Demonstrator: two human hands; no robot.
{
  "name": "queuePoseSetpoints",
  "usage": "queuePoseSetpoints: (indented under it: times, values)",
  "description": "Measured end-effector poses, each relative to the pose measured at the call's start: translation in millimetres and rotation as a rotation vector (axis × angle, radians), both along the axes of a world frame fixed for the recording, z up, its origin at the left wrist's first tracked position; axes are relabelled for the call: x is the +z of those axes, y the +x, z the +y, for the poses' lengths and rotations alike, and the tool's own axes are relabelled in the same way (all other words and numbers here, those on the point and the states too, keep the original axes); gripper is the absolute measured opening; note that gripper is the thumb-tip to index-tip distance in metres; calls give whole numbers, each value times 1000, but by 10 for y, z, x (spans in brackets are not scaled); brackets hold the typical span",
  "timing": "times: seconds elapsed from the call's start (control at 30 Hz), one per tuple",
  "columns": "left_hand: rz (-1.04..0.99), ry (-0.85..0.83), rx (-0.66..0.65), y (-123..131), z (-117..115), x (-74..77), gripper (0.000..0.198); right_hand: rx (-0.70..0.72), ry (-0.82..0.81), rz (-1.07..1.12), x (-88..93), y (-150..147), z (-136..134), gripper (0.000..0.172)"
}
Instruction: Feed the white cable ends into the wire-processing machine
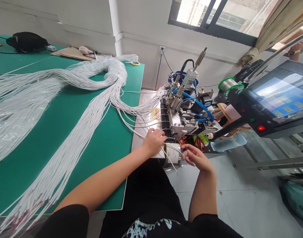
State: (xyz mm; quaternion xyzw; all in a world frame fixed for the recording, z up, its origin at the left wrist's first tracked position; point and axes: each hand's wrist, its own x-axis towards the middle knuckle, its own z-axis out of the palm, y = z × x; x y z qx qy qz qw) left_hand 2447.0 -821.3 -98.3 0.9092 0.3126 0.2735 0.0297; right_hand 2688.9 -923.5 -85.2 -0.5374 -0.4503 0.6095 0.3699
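My left hand (153,142) is at the front edge of the machine plate, its fingers curled round white cables (169,156) whose loose ends stick out past the hand. To the right, my right hand (194,156) pinches the end part of one white cable (177,149). Just beyond both hands stands a wire-processing machine (175,119) with metal cylinders and blue air tubes. Several white cables lie across its light base plate (138,142) towards a black feed row (165,115). Between my hands is a metal cylinder with a white label (173,155).
A large bundle of white cables (89,115), partly in clear plastic, covers much of the green table (111,175). At right a control screen (280,96) hangs on an arm, near a green-rimmed wire spool (231,86). Red-handled scissors (200,144) lie behind my right hand.
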Motion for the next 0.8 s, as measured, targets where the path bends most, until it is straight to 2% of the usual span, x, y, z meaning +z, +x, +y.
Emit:
queuePoseSetpoints:
  times: [0.1, 0.2, 0.33, 0.57, 0.7, 0.8]
  values:
    - [1, -2, 0, 9, -2, -8, 30, 3, 71, -33, 150, 91, -188, 33]
    - [10, -3, 0, 11, -4, -12, 29, -137, 246, -68, 218, 87, -245, 23]
    - [26, -5, -8, 7, -9, 1, 28, -306, 437, -66, 185, -55, -154, 16]
    - [11, 57, -16, 0, -10, 10, 25, -516, 443, -148, 69, -403, 115, 27]
    - [-42, 145, -101, -1, -3, 5, 23, -671, 433, -127, 15, -479, 219, 33]
    - [-64, 192, -155, -1, -5, 11, 26, -721, 420, -113, -3, -523, 267, 33]
